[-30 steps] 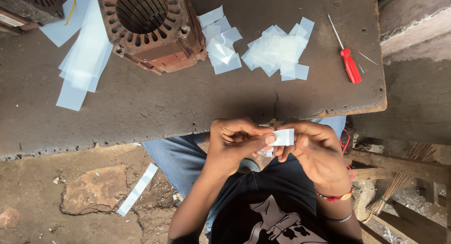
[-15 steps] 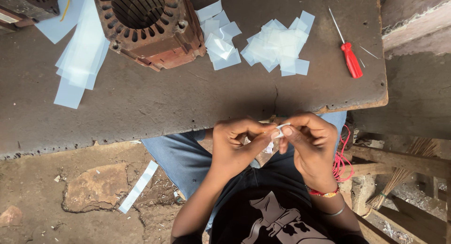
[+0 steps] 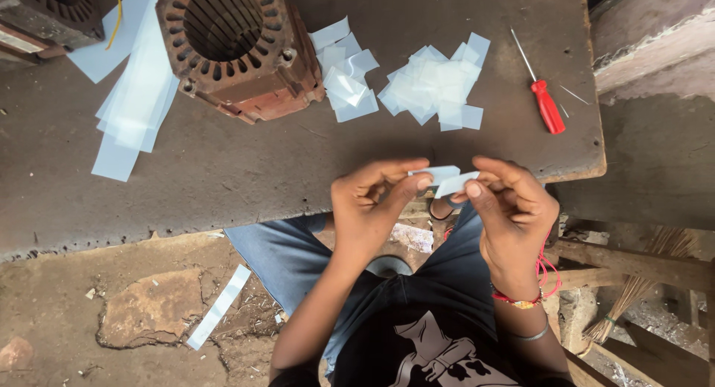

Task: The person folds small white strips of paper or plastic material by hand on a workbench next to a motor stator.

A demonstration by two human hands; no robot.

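My left hand (image 3: 370, 204) and my right hand (image 3: 510, 212) pinch a small pale blue-white paper slip (image 3: 445, 179) between thumbs and fingertips, just in front of the near edge of a dark workbench (image 3: 223, 171). The slip looks folded or creased at its middle. A pile of similar cut slips (image 3: 436, 89) lies on the bench beyond my hands, with a smaller group of slips (image 3: 345, 70) to its left. A rusty motor stator (image 3: 234, 48) with slotted bore stands further left.
A red-handled screwdriver (image 3: 542, 96) lies at the bench's right end. Long pale sheets (image 3: 134, 104) lie left of the stator, and a second stator (image 3: 56, 11) sits at the top left corner. One strip (image 3: 218, 306) lies on the dirt floor. Wooden frame pieces and a broom (image 3: 633, 297) are at right.
My hands rose from my lap toward the bench edge. The slip was flat, then bunched between the fingertips, and is now held out creased between both hands.
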